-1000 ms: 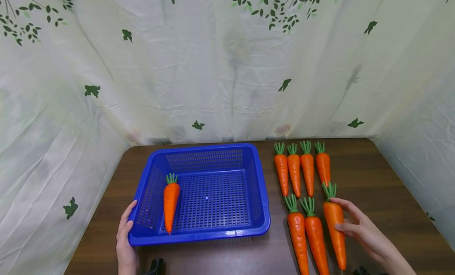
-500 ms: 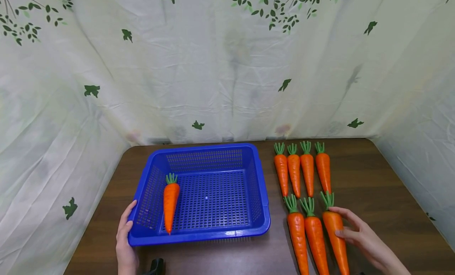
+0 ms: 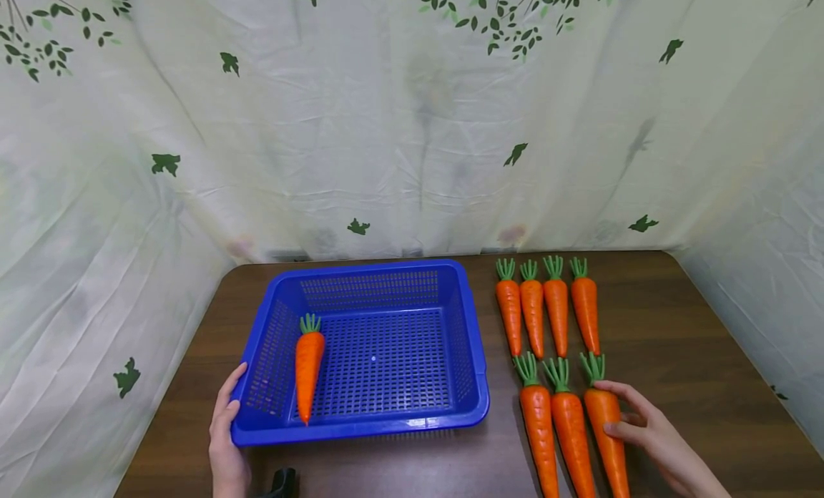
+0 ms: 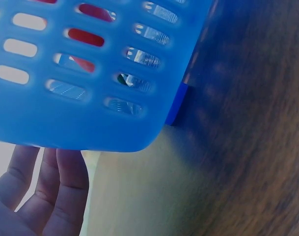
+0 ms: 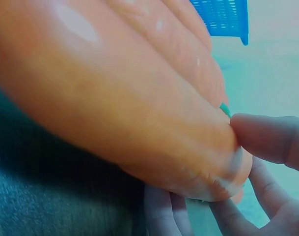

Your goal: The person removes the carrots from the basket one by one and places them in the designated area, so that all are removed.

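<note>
A blue plastic basket (image 3: 386, 430) with slotted walls stands on the table's left half. My left hand (image 3: 228, 441) grips its left rim near the front corner. In the left wrist view the fingers (image 4: 73, 177) meet the rim. One orange carrot (image 3: 310, 369) with a green top lies inside the basket, toward the left. My right hand (image 3: 650, 430) pinches a carrot (image 3: 606, 437) between thumb and fingers, at the right end of the front row. That carrot (image 5: 115, 98) fills much of the right wrist view. Two more carrots, a left one (image 3: 539, 433) and a middle one (image 3: 572, 441), lie beside it.
A back row of several carrots (image 3: 556, 315) lies behind the front row, tops pointing away. The brown wooden table (image 3: 695, 326) is enclosed by a white leaf-patterned curtain (image 3: 386, 126). A black object (image 3: 283, 481) shows at the lower edge.
My right hand has drawn the carrot toward me, away from the back row, and it now lines up with the front row. The left hand and basket have stayed in place.
</note>
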A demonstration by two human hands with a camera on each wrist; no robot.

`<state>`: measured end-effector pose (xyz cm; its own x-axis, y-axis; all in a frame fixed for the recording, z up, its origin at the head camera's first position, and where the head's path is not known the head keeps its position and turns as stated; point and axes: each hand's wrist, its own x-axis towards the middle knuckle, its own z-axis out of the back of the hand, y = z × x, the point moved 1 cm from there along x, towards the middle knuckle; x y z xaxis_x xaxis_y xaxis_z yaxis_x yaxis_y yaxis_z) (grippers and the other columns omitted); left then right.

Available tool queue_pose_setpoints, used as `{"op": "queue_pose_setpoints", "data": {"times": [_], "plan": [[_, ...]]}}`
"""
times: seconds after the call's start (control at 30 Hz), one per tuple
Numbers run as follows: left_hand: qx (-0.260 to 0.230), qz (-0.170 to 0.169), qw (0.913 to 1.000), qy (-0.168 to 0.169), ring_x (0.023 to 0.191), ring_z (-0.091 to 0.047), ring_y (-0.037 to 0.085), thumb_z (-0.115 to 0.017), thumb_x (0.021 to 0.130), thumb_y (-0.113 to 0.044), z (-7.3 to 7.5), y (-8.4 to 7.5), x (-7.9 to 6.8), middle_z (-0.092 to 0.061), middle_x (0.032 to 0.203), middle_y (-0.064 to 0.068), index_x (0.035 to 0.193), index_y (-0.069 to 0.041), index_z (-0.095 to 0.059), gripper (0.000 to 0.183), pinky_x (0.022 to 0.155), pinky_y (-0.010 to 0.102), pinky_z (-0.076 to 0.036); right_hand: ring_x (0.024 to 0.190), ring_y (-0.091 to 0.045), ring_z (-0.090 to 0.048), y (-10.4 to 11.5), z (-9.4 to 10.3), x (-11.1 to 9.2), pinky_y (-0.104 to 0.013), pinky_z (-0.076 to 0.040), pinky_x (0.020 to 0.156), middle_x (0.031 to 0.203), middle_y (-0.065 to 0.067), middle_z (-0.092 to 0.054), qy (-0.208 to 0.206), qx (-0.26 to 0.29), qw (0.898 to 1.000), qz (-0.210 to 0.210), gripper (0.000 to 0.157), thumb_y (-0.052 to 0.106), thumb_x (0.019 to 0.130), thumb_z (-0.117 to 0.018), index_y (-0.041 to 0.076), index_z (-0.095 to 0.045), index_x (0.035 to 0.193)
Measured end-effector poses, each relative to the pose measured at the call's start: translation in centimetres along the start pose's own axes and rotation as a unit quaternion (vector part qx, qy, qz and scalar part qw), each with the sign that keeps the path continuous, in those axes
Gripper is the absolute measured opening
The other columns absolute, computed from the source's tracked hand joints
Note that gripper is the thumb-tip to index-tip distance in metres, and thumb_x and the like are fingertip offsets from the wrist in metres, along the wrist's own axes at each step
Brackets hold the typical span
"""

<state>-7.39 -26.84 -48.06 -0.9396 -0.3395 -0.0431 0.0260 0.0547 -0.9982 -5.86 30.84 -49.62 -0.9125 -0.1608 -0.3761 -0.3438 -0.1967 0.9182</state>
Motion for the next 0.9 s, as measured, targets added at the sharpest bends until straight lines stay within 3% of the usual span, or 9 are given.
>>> {"op": "queue_pose_setpoints", "data": {"times": [0.17, 0.37, 0.53, 0.9], "plan": [[-0.001, 0.002, 1.0, 0.001, 0.125, -0.032, 0.018, -0.022, 0.102, -0.031, 0.0, 0.0, 0.0, -0.032, 0.148, -0.001, 0.148, -0.02, -0.037, 0.05, 0.092, 0.023, -0.029, 0.099, -0.025, -0.056, 0.2, -0.4, 0.0, -0.039, -0.048, 0.075, 0.126, 0.009, -0.04, -0.012, -0.028, 0.999, 0.011, 0.054, 0.01, 0.09, -0.063, 0.009, -0.042, 0.14], [0.01, 0.012, 0.9999, -0.001, 0.127, -0.03, 0.018, -0.022, 0.102, -0.032, 0.1, -0.1, 0.0, -0.029, 0.15, -0.001, 0.148, -0.023, -0.036, 0.05, 0.092, 0.021, -0.029, 0.098, -0.027, -0.054, 0.4, -1.1, 0.0, -0.039, -0.049, 0.072, 0.132, -0.012, -0.042, -0.048, -0.06, 0.997, 0.028, 0.057, 0.005, 0.085, -0.066, -0.001, -0.042, 0.137], [0.007, 0.008, 0.9999, -0.002, 0.126, -0.031, 0.018, -0.022, 0.102, -0.032, 0.1, -0.1, 0.0, -0.03, 0.15, 0.0, 0.148, -0.022, -0.037, 0.05, 0.092, 0.022, -0.03, 0.098, -0.029, -0.052, 0.5, -1.6, 0.1, -0.038, -0.048, 0.071, 0.138, -0.026, -0.034, -0.06, -0.075, 0.995, 0.033, 0.058, 0.001, 0.084, -0.066, -0.003, -0.042, 0.136], [0.01, 0.014, 0.9998, -0.002, 0.127, -0.03, 0.018, -0.022, 0.102, -0.032, 0.1, -0.1, 0.1, -0.029, 0.15, -0.001, 0.148, -0.023, -0.037, 0.05, 0.092, 0.02, -0.029, 0.097, -0.027, -0.051, 0.5, -1.8, 0.2, -0.037, -0.049, 0.071, 0.139, -0.026, -0.035, -0.06, -0.069, 0.995, 0.035, 0.053, 0.003, 0.087, -0.064, -0.003, -0.043, 0.136]]}}
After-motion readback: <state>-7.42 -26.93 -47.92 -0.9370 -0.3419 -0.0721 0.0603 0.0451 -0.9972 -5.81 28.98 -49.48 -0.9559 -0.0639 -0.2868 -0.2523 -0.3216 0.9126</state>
